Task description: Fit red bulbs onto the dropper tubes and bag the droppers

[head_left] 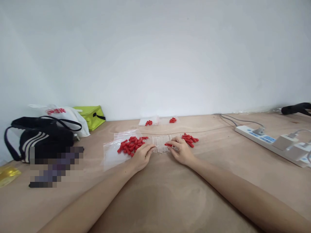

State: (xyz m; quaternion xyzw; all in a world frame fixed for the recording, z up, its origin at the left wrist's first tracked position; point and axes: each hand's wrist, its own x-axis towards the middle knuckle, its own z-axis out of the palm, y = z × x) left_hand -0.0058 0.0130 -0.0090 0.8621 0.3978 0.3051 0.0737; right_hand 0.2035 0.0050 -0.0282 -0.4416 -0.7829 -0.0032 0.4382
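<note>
My left hand (141,156) is closed in a pinch on a thin clear dropper tube (157,147), whose end sticks out past the fingertips toward the right. My right hand (182,150) pinches a red rubber bulb (168,145) between thumb and fingers, a short gap from the tube. Between and behind both hands lies a row of thin clear tubes (160,139) side by side on the table. A large pile of red rubber bulbs (131,145) rests by my left hand, partly on clear plastic bags (110,155). A smaller group of red bulbs (190,139) is beside my right hand.
Two flat bags with red bulbs (149,123) (173,120) lie near the wall. At left are a black bag (48,139), a white plastic bag (80,121) and a lime-green box bag (91,116). A white power strip (255,135) with plugs and cables stands at right.
</note>
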